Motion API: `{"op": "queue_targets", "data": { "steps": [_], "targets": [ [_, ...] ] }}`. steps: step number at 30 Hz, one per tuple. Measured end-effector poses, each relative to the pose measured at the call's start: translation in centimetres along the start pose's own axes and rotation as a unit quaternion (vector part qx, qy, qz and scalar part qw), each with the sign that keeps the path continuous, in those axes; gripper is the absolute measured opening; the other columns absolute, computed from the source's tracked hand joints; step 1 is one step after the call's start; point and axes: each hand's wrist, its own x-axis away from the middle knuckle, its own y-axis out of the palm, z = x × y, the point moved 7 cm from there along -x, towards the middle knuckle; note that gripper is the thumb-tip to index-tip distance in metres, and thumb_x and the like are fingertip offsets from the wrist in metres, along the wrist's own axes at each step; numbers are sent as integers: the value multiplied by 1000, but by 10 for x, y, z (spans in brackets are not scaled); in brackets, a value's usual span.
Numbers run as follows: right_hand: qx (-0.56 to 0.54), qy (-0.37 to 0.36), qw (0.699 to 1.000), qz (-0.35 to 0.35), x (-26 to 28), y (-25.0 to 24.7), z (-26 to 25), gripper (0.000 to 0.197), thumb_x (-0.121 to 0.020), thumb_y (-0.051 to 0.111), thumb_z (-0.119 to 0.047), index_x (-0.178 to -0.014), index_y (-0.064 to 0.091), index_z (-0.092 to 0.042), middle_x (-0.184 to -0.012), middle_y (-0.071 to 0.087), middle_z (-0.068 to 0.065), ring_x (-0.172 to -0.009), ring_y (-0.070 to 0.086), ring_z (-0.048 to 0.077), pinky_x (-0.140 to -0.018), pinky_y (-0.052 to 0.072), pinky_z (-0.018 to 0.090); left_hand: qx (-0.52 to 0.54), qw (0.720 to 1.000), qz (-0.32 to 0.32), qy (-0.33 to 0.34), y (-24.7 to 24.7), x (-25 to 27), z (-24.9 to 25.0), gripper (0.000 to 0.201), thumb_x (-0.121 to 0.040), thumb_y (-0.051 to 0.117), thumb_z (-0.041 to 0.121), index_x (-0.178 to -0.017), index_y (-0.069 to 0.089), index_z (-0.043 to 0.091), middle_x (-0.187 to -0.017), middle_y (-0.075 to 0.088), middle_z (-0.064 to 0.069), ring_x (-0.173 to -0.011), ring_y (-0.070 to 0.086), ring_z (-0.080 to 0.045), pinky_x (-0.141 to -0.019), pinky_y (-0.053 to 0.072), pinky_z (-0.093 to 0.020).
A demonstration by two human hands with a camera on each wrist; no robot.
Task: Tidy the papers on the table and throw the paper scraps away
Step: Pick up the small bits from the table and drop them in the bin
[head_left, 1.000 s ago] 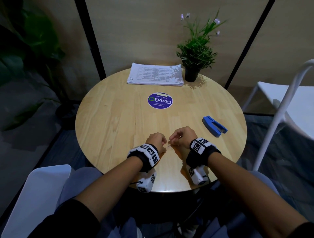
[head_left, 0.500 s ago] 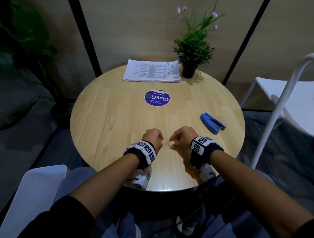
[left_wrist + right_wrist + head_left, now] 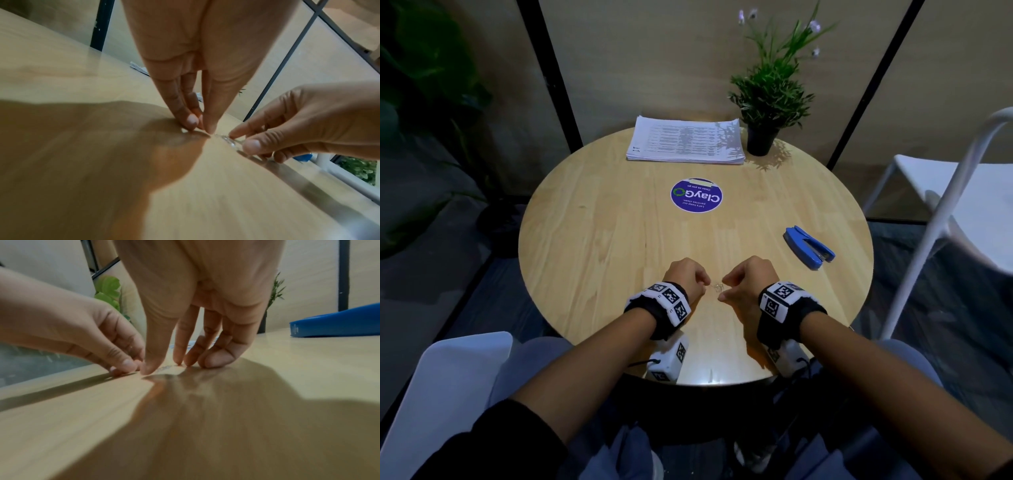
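Observation:
A neat stack of printed papers (image 3: 685, 144) lies at the far edge of the round wooden table (image 3: 592, 240). Close to the near edge, a tiny cluster of shiny scraps (image 3: 718, 287) sits between my two curled hands. My left hand (image 3: 705, 282) has its thumb and fingertips pressed together on the wood (image 3: 202, 127), just left of the scraps; nothing shows between them. My right hand (image 3: 724, 286) pinches at the scraps (image 3: 229, 140) with thumb and index, its other fingertips (image 3: 216, 361) resting on the table.
A blue stapler (image 3: 808, 246) lies to the right of my hands. A round purple sticker (image 3: 697, 195) marks the table's middle, and a potted plant (image 3: 763, 137) stands beside the papers. White chairs stand at the right (image 3: 962, 192) and near left (image 3: 448, 394).
A second ago the right hand held a thin sliver just above the table. Both hands have since dropped their fingertips to the wood around the small scraps.

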Motion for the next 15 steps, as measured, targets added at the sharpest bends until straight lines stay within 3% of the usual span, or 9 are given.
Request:
{"op": "queue_targets", "data": {
  "steps": [4,7,10,15],
  "targets": [
    [-4,1,1000,11,1,8,-3,28,-67,83,-25,-93,76,-17,-97,73,0,-84,65,11,-80,56,27,13,1000,1,-1,4,4,2,20,-86,63,8,-104,73,11,-111,70,-9,-103,64,-23,-86,47,-25],
    [-25,5,1000,4,-1,10,-2,22,-69,81,-23,-90,77,-17,-94,75,2,-85,67,13,-82,56,28,25,1000,1,-4,4,5,2,21,-87,62,9,-105,72,11,-113,70,-9,-103,64,-23,-83,45,-23],
    [-34,4,999,7,-1,10,-2,19,-71,80,-23,-89,77,-16,-91,75,2,-82,66,12,-76,53,24,28,1000,10,-8,3,5,0,22,-87,63,11,-107,71,10,-113,70,-9,-103,64,-22,-81,43,-22],
    [-26,-5,1000,0,-1,10,-3,16,-73,79,-24,-87,78,-15,-88,75,2,-82,67,13,-75,54,24,26,1000,5,-15,2,7,-1,22,-86,64,11,-106,71,10,-112,70,-9,-103,64,-22,-84,44,-22]
  ]
}}
